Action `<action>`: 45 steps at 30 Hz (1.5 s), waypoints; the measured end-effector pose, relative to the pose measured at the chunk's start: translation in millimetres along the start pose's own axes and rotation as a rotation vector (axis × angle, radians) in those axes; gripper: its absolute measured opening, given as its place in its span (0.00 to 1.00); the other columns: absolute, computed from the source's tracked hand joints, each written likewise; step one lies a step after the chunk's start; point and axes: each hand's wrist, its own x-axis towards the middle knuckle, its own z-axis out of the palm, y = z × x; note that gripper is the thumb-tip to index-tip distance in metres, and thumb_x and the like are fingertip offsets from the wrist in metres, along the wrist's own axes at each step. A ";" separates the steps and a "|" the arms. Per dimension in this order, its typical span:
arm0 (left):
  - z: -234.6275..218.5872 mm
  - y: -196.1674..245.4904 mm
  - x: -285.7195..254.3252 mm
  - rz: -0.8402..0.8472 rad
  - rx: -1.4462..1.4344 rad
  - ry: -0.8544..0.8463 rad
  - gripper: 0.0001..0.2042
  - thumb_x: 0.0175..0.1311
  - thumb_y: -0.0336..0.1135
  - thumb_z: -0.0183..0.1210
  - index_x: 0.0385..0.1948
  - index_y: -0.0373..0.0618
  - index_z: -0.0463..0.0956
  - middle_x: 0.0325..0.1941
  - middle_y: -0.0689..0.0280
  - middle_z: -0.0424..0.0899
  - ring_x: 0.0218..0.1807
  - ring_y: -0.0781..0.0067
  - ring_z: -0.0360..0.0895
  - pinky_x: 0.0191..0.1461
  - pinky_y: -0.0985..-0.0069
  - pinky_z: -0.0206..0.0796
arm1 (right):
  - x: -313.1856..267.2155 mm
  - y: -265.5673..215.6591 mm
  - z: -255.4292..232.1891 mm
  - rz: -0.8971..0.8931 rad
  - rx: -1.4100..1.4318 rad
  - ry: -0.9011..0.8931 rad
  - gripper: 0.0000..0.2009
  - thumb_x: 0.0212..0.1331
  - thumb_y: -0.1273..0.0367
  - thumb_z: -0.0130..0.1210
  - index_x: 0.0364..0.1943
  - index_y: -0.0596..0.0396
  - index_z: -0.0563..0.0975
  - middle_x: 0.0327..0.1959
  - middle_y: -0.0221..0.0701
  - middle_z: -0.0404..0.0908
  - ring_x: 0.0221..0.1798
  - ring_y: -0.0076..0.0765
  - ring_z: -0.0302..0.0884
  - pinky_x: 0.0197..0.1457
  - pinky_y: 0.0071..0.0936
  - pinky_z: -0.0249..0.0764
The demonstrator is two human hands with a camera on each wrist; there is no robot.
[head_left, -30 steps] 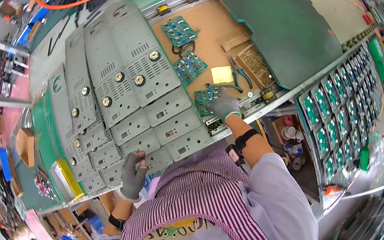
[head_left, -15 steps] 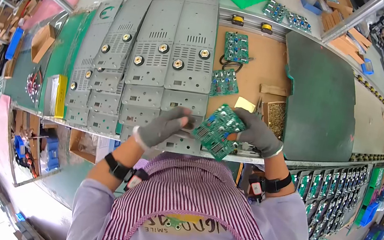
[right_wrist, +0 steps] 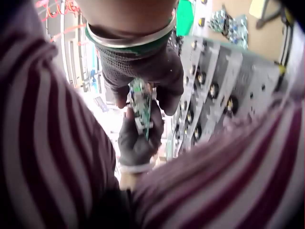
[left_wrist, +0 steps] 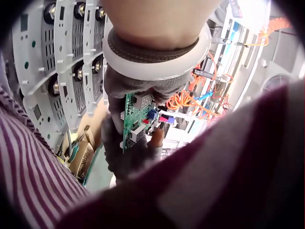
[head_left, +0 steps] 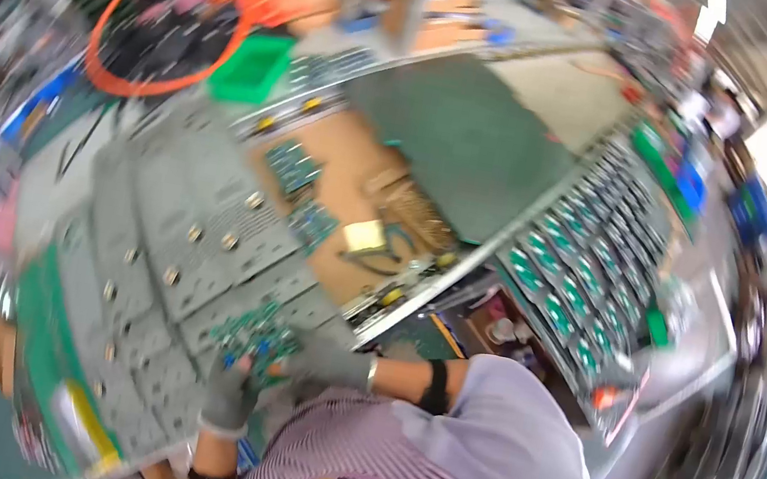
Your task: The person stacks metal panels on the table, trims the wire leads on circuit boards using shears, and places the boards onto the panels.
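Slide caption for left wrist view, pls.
Gloved left hand and right hand grip a circuit board, grey metal panels in the background.

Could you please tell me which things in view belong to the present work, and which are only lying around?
Probably in the work:
circuit board, in the grip of the left hand and the right hand
grey metal panels, laid out close by

Probably just lying around:
green tray
yellow piece
large dark green sheet
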 end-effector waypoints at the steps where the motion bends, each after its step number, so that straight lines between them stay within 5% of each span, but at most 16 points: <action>1: -22.5 -12.1 -6.8 -0.019 0.124 0.019 0.20 0.61 0.41 0.52 0.50 0.37 0.66 0.46 0.62 0.76 0.44 0.70 0.75 0.44 0.72 0.67 | -3.0 2.3 10.4 0.018 0.181 0.037 0.33 0.41 0.62 0.64 0.54 0.62 0.68 0.45 0.42 0.77 0.47 0.33 0.74 0.51 0.28 0.69; 9: -30.1 -23.4 -14.6 -0.113 0.204 -0.003 0.24 0.61 0.47 0.53 0.51 0.37 0.64 0.46 0.59 0.73 0.44 0.67 0.75 0.43 0.71 0.70 | -49.4 -33.4 34.6 0.059 0.040 0.314 0.24 0.44 0.61 0.64 0.45 0.61 0.74 0.37 0.37 0.81 0.37 0.30 0.78 0.44 0.28 0.74; 14: 5.5 -16.8 -24.4 -0.148 0.052 -0.015 0.22 0.66 0.49 0.45 0.41 0.33 0.70 0.39 0.58 0.76 0.36 0.69 0.76 0.37 0.74 0.71 | -61.7 -26.7 33.4 0.133 -0.126 0.354 0.27 0.47 0.50 0.60 0.42 0.61 0.76 0.35 0.41 0.80 0.38 0.38 0.79 0.43 0.32 0.73; 17: 3.4 -21.7 -24.5 -0.106 0.239 -0.049 0.22 0.65 0.51 0.45 0.44 0.38 0.70 0.39 0.62 0.76 0.38 0.70 0.76 0.39 0.72 0.71 | -63.8 -20.2 31.5 0.126 -0.160 0.327 0.30 0.49 0.45 0.55 0.41 0.61 0.76 0.36 0.45 0.79 0.38 0.45 0.79 0.42 0.36 0.73; 21: 17.9 -25.9 -22.0 -0.142 0.107 -0.061 0.22 0.65 0.52 0.45 0.44 0.38 0.71 0.38 0.62 0.76 0.38 0.69 0.76 0.40 0.72 0.71 | -64.9 -16.6 24.9 0.152 -0.266 0.350 0.32 0.51 0.41 0.51 0.41 0.61 0.75 0.34 0.46 0.79 0.37 0.47 0.79 0.40 0.36 0.73; 27: 19.6 -30.4 -11.3 -0.139 0.044 -0.039 0.23 0.65 0.52 0.45 0.45 0.39 0.71 0.42 0.62 0.77 0.40 0.68 0.77 0.43 0.71 0.72 | -50.9 -16.1 13.9 0.187 -0.081 0.302 0.31 0.49 0.41 0.51 0.38 0.59 0.77 0.34 0.44 0.79 0.38 0.44 0.78 0.43 0.38 0.71; 29: 21.6 -27.5 -8.5 -0.148 0.023 -0.016 0.23 0.65 0.52 0.45 0.46 0.40 0.71 0.43 0.61 0.77 0.41 0.67 0.77 0.44 0.70 0.72 | -47.7 -13.7 8.6 0.037 -0.199 0.313 0.24 0.53 0.49 0.50 0.37 0.59 0.76 0.32 0.45 0.78 0.37 0.45 0.76 0.41 0.40 0.70; 30: 21.6 -26.9 -7.9 -0.147 0.045 -0.036 0.23 0.66 0.52 0.43 0.46 0.39 0.71 0.42 0.62 0.78 0.40 0.71 0.77 0.44 0.73 0.71 | -48.9 -5.8 5.9 0.103 -0.212 0.317 0.24 0.53 0.49 0.51 0.38 0.58 0.76 0.33 0.45 0.78 0.37 0.46 0.76 0.42 0.39 0.70; 31: 20.9 -27.2 -4.4 -0.147 0.066 -0.044 0.23 0.67 0.52 0.42 0.46 0.38 0.71 0.41 0.63 0.78 0.39 0.74 0.76 0.43 0.76 0.69 | -35.2 24.2 9.1 0.056 -0.121 0.377 0.25 0.53 0.49 0.52 0.39 0.60 0.75 0.34 0.46 0.78 0.37 0.47 0.77 0.42 0.38 0.71; 32: 19.2 -33.6 -2.7 -0.227 -0.083 -0.025 0.24 0.67 0.52 0.43 0.47 0.38 0.71 0.42 0.63 0.78 0.40 0.73 0.76 0.44 0.76 0.70 | -41.7 5.1 7.0 -0.100 0.020 0.361 0.24 0.55 0.53 0.53 0.41 0.63 0.74 0.35 0.42 0.79 0.39 0.39 0.78 0.40 0.33 0.73; 33: 18.1 -36.8 -2.8 -0.293 -0.236 -0.004 0.24 0.66 0.53 0.43 0.48 0.38 0.70 0.43 0.63 0.78 0.41 0.73 0.77 0.45 0.76 0.70 | -42.3 -16.7 12.2 -0.063 0.725 0.143 0.20 0.57 0.58 0.54 0.44 0.62 0.73 0.36 0.35 0.80 0.39 0.29 0.78 0.39 0.28 0.74; 34: 30.9 -24.8 -5.5 -0.278 -0.226 0.009 0.24 0.66 0.53 0.44 0.48 0.38 0.70 0.44 0.63 0.78 0.41 0.73 0.77 0.45 0.75 0.71 | -45.4 -22.0 6.9 -0.153 0.699 0.086 0.17 0.61 0.62 0.53 0.48 0.58 0.71 0.41 0.27 0.76 0.39 0.17 0.73 0.42 0.18 0.72; 35: 40.8 -12.4 -5.2 -0.260 -0.211 0.011 0.24 0.66 0.53 0.44 0.49 0.39 0.69 0.44 0.62 0.78 0.42 0.72 0.77 0.46 0.74 0.71 | -41.1 -10.8 2.0 -0.116 0.474 0.125 0.18 0.61 0.62 0.52 0.50 0.59 0.69 0.42 0.28 0.76 0.40 0.19 0.74 0.43 0.19 0.73; 38: 26.1 -11.4 0.6 -0.240 -0.230 -0.090 0.25 0.64 0.53 0.47 0.51 0.38 0.67 0.46 0.62 0.77 0.45 0.69 0.77 0.49 0.71 0.72 | -45.4 -36.1 -6.1 0.009 0.510 0.089 0.19 0.62 0.61 0.50 0.50 0.62 0.68 0.43 0.32 0.76 0.43 0.23 0.76 0.46 0.22 0.75; 43: 25.1 -5.6 -4.0 -0.330 -0.577 -0.191 0.26 0.61 0.53 0.52 0.52 0.40 0.67 0.46 0.62 0.78 0.45 0.70 0.78 0.51 0.71 0.71 | -32.6 -11.9 4.0 0.216 0.864 0.062 0.19 0.63 0.61 0.49 0.54 0.57 0.66 0.45 0.30 0.75 0.43 0.26 0.76 0.47 0.27 0.76; 45: 1.0 -19.7 -16.7 -0.332 -0.591 -0.128 0.26 0.62 0.53 0.50 0.53 0.41 0.66 0.47 0.62 0.78 0.45 0.70 0.78 0.51 0.69 0.71 | -25.7 -22.8 21.5 0.276 0.941 -0.082 0.19 0.64 0.59 0.48 0.53 0.56 0.67 0.45 0.30 0.75 0.44 0.28 0.76 0.48 0.27 0.76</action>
